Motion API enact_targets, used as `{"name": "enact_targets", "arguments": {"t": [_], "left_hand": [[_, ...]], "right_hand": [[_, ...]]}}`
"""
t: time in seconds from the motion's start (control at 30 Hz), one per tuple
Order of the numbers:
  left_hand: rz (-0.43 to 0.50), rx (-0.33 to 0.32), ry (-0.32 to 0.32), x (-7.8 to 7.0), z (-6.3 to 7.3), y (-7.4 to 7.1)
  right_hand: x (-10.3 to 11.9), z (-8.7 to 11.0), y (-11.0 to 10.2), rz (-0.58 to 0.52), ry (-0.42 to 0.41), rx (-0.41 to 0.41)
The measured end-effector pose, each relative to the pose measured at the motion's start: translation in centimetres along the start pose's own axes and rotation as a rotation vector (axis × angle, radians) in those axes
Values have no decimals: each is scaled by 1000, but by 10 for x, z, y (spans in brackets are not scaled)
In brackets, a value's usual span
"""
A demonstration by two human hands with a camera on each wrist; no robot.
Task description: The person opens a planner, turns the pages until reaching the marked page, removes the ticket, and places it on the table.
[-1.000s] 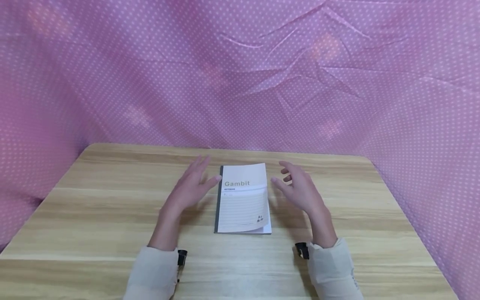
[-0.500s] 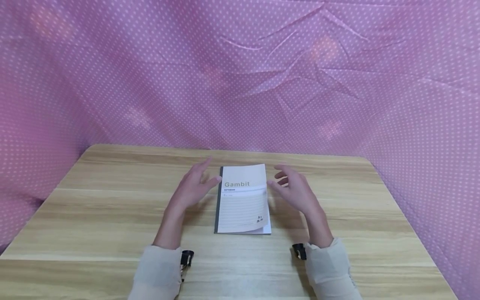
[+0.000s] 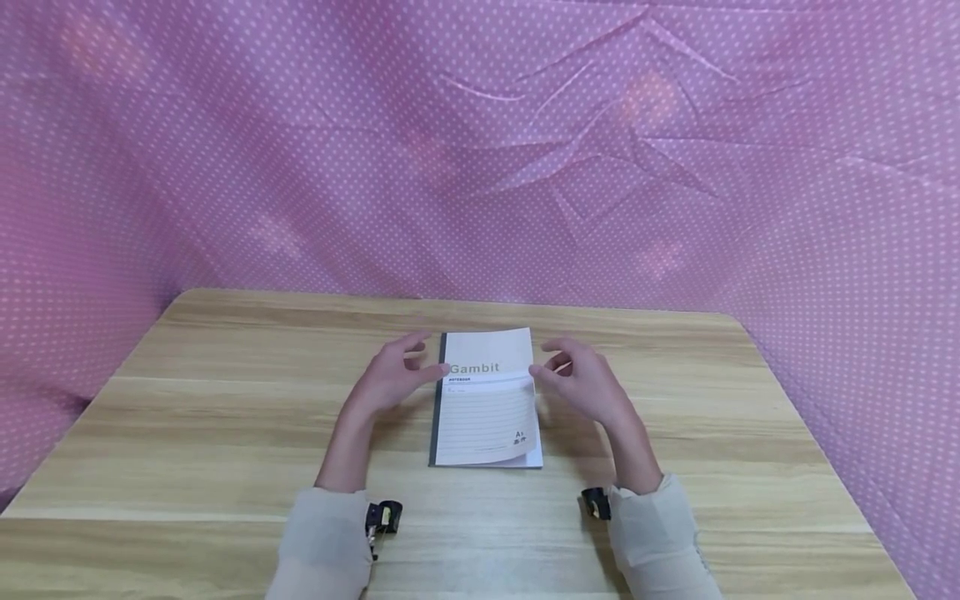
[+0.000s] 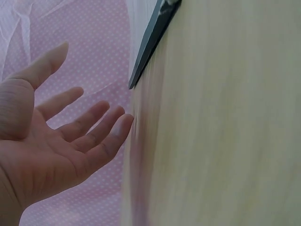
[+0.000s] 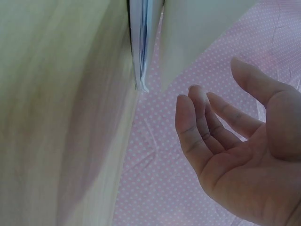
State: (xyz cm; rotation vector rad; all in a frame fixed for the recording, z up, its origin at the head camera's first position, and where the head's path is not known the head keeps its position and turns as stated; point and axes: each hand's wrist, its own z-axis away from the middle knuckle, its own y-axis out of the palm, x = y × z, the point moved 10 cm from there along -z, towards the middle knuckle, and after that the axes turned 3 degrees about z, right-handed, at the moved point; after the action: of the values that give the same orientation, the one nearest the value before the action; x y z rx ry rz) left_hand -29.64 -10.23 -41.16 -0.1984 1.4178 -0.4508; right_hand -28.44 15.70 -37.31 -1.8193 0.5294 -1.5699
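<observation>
A notebook (image 3: 486, 417) with a cream cover marked "Gambit" lies on the wooden table, its dark spine on the left. Its front cover curls up at the lower right corner. My left hand (image 3: 390, 375) hovers by the spine, thumb tip overlapping the spine edge in the head view. Across from it, my right hand (image 3: 588, 385) is held by the notebook's right edge, its thumb tip at the cover's edge. In both wrist views the fingers are loosely bent with nothing between them. The right wrist view shows the page edges (image 5: 138, 47) below the lifted cover (image 5: 193, 37).
The wooden table (image 3: 187, 417) extends on all sides of the notebook. A pink dotted curtain (image 3: 480, 167) hangs behind the table and along both sides. Small black devices sit on both wrists, such as the left wrist device (image 3: 384, 517).
Both hands have moved inward toward the notebook, and their thumbs now reach its side edges. The left fingers have bent more. The notebook has stayed in place.
</observation>
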Motion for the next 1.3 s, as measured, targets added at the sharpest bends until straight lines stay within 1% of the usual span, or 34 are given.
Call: {"name": "enact_targets", "arguments": {"t": [0.13, 0.27, 0.37, 0.57, 0.77, 0.9, 1.17, 1.3], "left_hand": [[17, 2, -19, 2, -2, 4], [19, -6, -51, 4, -3, 8], [15, -10, -70, 6, -4, 12], [19, -14, -82, 6, -6, 17], [25, -10, -94, 7, -6, 22], [29, -8, -104, 8, -6, 23], [31, 8, -102, 8, -7, 24], [34, 12, -101, 9, -8, 24]], "right_hand": [[-4, 0, 4, -6, 27, 27], [-7, -1, 9, -2, 41, 55], [-8, -1, 13, 6, 38, 79], [-5, 0, 18, 13, 6, 118], [-7, 1, 23, 26, 22, 145], [-9, 1, 25, 30, 32, 149], [-5, 1, 24, 22, 37, 124], [1, 0, 23, 3, 12, 108]]}}
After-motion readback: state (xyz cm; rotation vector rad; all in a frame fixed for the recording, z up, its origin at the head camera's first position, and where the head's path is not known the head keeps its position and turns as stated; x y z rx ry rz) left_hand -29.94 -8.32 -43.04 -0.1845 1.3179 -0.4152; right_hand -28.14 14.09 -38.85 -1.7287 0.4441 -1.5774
